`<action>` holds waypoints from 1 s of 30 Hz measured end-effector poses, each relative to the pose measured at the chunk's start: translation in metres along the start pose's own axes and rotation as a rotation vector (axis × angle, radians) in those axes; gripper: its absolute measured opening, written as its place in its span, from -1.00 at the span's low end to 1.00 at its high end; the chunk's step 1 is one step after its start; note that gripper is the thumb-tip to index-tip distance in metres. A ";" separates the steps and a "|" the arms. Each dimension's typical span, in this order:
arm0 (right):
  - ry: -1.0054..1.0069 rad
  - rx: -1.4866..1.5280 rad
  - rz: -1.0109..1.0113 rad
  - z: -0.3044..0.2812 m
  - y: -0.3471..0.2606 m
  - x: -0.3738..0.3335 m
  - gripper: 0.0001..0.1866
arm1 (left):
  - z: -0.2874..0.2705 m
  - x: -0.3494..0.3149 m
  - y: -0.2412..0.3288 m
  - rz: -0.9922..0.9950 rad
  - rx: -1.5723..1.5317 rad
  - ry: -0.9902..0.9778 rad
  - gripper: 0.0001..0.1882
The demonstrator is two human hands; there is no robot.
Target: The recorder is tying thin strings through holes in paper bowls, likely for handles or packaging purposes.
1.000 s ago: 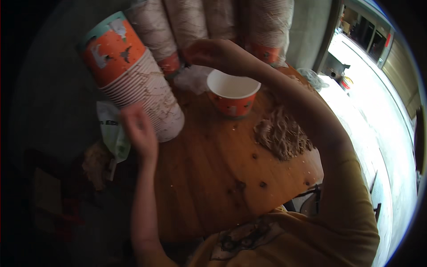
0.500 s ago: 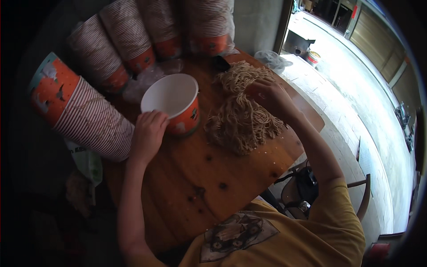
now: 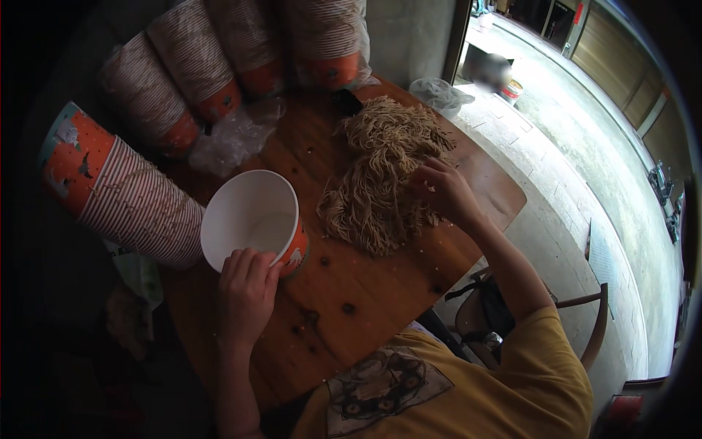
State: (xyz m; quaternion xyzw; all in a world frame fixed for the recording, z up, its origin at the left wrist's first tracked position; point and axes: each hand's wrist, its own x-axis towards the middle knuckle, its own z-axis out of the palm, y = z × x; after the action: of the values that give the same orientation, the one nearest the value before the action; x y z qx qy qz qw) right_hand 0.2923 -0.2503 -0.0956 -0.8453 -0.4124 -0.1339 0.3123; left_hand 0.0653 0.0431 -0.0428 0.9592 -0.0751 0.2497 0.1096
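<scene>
A large white-lined paper bucket (image 3: 252, 208), orange outside, stands tilted toward me on the wooden table. My left hand (image 3: 247, 285) is closed on its near rim, thumb outside and fingers over the edge. Nothing shows inside the bucket. To its right lies a heap of pale brown noodles (image 3: 373, 168), loosely tangled in two clumps. My right hand (image 3: 444, 189) is at the heap's right side, with fingers curled in against the strands. Its fingertips are partly hidden, so how much they hold is unclear.
A leaning stack of orange paper buckets (image 3: 139, 197) is at the left. Several plastic-wrapped stacks (image 3: 190, 58) line the back. Crumpled clear plastic (image 3: 230, 139), a black object (image 3: 347, 102) and a plastic bag (image 3: 439, 95) lie farther back. A chair (image 3: 585, 314) stands right of the table.
My left hand has drawn the bucket nearer to me and tipped its mouth toward me. My right hand has moved slightly nearer along the heap's right side.
</scene>
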 end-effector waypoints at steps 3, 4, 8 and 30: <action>0.048 0.088 0.123 0.001 -0.005 -0.004 -0.92 | 0.001 0.001 0.001 0.003 -0.005 0.003 -0.83; 0.090 0.113 0.189 0.000 -0.006 -0.006 -0.91 | 0.003 0.001 0.001 0.002 -0.008 0.001 -0.83; 0.108 0.119 0.162 0.004 -0.003 -0.007 -0.91 | 0.004 0.002 0.003 0.004 -0.029 0.003 -0.83; -0.225 1.128 0.037 -0.075 -0.148 -0.019 -0.89 | -0.017 -0.009 0.012 -0.074 -0.133 0.020 -0.86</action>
State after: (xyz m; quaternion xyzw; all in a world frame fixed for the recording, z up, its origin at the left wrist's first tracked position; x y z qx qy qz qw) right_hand 0.1672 -0.2409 0.0152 -0.5640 -0.4360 0.2031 0.6712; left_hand 0.0472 0.0361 -0.0307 0.9494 -0.0550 0.2493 0.1827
